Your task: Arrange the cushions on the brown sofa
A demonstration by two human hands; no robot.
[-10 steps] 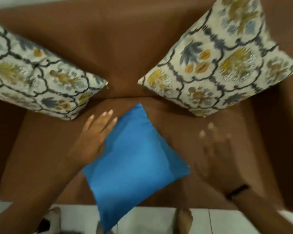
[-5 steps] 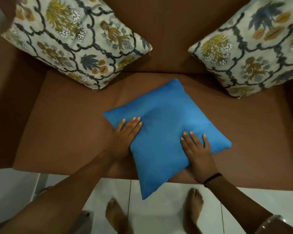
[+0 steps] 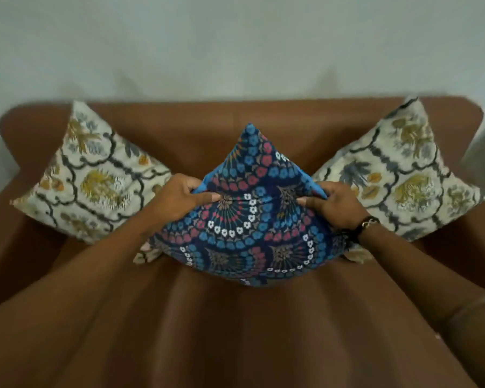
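A dark blue patterned cushion [image 3: 249, 219] with a plain blue back stands on one corner in the middle of the brown sofa [image 3: 235, 317], leaning toward the backrest. My left hand [image 3: 184, 196] grips its left side and my right hand [image 3: 333, 205] grips its right side. Two cream floral cushions stand on their corners against the backrest: the left cream cushion [image 3: 95, 177] and the right cream cushion [image 3: 403, 175]. The blue cushion's lower corners overlap their inner tips.
A pale wall [image 3: 235, 46] rises behind the sofa. The sofa's armrests [image 3: 17, 247] close in both sides. Bare brown seat lies in front of the cushions.
The blue cushion lay flat with its plain side up under my palms; now it stands on a corner with its patterned side facing me, gripped by both hands. The view has pulled back.
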